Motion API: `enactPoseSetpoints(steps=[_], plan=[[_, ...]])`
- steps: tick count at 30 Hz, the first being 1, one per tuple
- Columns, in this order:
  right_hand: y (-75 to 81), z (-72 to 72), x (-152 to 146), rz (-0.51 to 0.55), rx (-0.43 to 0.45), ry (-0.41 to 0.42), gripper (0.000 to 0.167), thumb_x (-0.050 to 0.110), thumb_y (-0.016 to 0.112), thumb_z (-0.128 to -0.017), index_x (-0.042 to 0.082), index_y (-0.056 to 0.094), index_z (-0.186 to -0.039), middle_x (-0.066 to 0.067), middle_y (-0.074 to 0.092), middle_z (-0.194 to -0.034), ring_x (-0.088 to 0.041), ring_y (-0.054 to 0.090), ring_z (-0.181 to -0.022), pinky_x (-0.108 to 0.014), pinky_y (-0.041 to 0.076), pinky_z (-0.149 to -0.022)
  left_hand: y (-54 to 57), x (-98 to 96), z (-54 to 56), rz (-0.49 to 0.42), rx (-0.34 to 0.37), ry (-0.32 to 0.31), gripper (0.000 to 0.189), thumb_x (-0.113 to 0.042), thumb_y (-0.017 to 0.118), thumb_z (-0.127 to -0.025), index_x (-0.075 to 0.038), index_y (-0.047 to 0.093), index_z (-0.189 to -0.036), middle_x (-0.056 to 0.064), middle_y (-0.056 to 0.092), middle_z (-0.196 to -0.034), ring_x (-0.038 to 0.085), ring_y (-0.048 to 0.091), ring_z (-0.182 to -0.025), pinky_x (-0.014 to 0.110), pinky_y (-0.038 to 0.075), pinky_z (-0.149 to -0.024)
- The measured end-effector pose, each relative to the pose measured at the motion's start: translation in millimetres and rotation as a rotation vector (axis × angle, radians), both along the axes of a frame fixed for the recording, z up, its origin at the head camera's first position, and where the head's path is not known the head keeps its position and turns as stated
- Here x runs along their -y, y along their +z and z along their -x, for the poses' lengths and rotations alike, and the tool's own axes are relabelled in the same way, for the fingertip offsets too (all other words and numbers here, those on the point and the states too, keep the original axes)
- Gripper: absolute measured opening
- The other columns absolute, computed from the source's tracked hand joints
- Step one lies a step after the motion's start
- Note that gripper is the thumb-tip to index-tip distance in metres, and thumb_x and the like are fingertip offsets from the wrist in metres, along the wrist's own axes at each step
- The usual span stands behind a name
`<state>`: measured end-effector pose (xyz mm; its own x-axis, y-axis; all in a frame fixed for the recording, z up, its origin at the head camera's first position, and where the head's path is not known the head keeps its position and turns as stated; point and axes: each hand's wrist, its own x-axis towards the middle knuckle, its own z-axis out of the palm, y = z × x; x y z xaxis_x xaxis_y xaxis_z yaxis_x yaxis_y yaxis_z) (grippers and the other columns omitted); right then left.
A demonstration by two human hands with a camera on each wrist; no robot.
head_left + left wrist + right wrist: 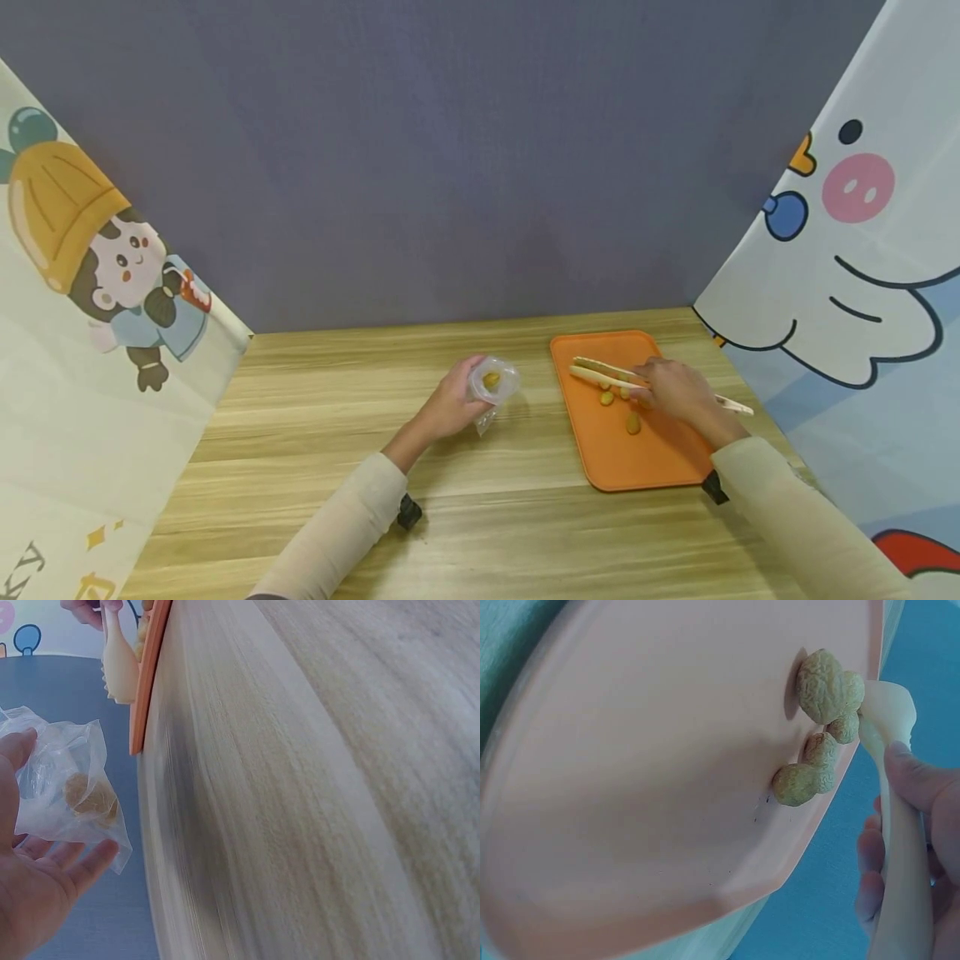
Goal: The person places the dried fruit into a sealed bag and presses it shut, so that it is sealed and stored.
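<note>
My left hand (452, 402) grips a clear plastic bag (506, 382) above the table, its mouth facing up. Inside the bag lies a wrinkled brown, roundish piece (91, 798), which looks like dried fruit. My right hand (677, 392) holds cream-coloured tongs (904, 862) over the orange tray (611, 467). Several wrinkled yellow-brown dried fruits (821, 686) lie on the tray, a few of them in a cluster close to the tongs' tips. One fruit (633, 423) sits a little nearer to me than the others. In the right wrist view, the tongs' tips overlap the cluster's edge.
The tray lies on the right side of a wood-grain table (315, 417). A grey partition (465, 167) rises along the back edge. Printed cartoon panels stand at the left (135, 275) and right (847, 275).
</note>
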<state>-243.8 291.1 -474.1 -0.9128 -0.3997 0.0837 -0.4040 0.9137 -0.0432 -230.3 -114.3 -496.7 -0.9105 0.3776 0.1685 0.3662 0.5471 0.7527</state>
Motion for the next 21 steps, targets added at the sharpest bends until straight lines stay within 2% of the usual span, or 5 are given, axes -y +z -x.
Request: enactPoseSetpoints(steps=[9, 18, 21], plan=[[1.1, -1.3, -1.7, 0.023, -0.008, 0.004, 0.045, 0.031, 0.076, -0.090, 0.003, 0.071, -0.126, -0.022, 0.071, -0.117, -0.037, 0.071, -0.088, -0.043, 0.059, -0.062, -0.1, 0.1, -0.9, -0.013, -0.006, -0.010, 0.082, -0.019, 0.081, -0.085, -0.005, 0.037, -0.153, 0.018, 0.050, -0.148, 0.035, 0.053, -0.134, 0.054, 0.044, -0.114], [2.8, -2.5, -1.3, 0.032, -0.003, 0.005, 0.045, 0.032, 0.075, -0.091, 0.003, 0.071, -0.126, -0.022, 0.071, -0.118, -0.036, 0.071, -0.086, -0.042, 0.059, -0.061, -1.6, 0.3, 0.1, -0.009, -0.013, -0.012, 0.082, -0.020, 0.081, -0.085, -0.005, 0.037, -0.153, 0.017, 0.051, -0.148, 0.034, 0.053, -0.133, 0.054, 0.044, -0.113], [5.3, -3.2, 0.3, 0.043, -0.002, 0.002, 0.045, 0.032, 0.075, -0.091, 0.002, 0.071, -0.125, -0.022, 0.071, -0.119, -0.038, 0.071, -0.089, -0.044, 0.059, -0.065, -1.9, 0.4, -0.1, -0.015, -0.011, -0.010, 0.082, -0.020, 0.081, -0.085, -0.005, 0.038, -0.153, 0.017, 0.051, -0.148, 0.034, 0.053, -0.133, 0.054, 0.045, -0.113]])
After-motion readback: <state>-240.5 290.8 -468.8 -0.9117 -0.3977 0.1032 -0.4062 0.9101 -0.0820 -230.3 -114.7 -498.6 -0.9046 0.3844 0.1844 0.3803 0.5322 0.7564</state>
